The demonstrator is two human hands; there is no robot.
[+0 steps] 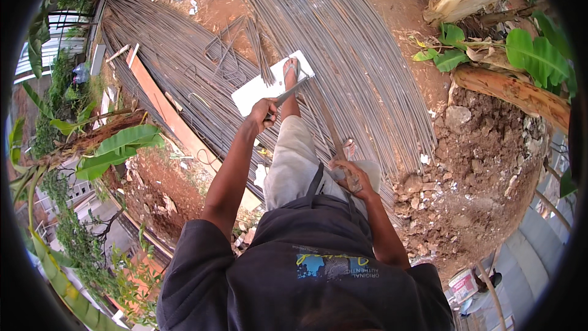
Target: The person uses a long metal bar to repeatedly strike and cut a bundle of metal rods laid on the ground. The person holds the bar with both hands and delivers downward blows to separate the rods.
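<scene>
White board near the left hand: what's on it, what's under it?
On the white board: a foot. The left hand holds a long tool across the view of it. Metal rods surround it; directly underneath is covered.

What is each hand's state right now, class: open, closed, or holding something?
Left hand: closed, holding a dark blade-like tool.
Right hand: at a brown rod's near end; grip cannot be told.

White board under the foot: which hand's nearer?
Left. The left hand is right by the near edge of the white board; the right hand is clearly farther back and off to the right.
</scene>
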